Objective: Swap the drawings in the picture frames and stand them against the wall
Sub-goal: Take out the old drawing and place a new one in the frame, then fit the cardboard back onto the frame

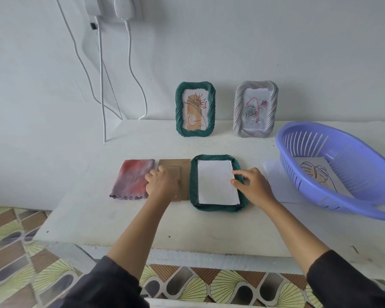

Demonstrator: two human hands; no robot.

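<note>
A green frame (218, 208) lay face down at the middle of the table (120, 218), with a white sheet (216, 182) set in its back. The right hand (253, 186) pinched that sheet's right edge between thumb and forefinger. The left hand (162, 182) lay with bent fingers on a brown backing board (186, 174) just left of the frame (whether gripping or only pressing could not be told), beside a reddish cloth (131, 180). A second green frame (195, 132) and a grey frame (239, 112) stood against the wall (231, 41). A leaf drawing (318, 174) lay in the purple basket (360, 161).
</note>
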